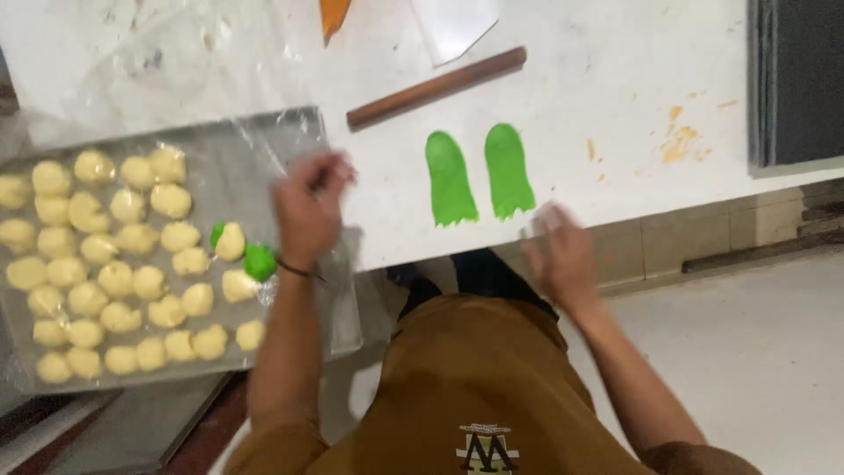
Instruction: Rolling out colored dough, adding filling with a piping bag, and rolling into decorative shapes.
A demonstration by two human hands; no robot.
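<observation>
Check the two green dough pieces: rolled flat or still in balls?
Flat. Both green pieces lie spread as thin tongue shapes on the white table, side by side, apart, below the rolling pin.

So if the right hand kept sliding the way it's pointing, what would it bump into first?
Probably the right-hand flat green dough piece on the white table. The right hand points up and slightly left from the table edge, though it's blurred, so its exact line is uncertain.
</observation>
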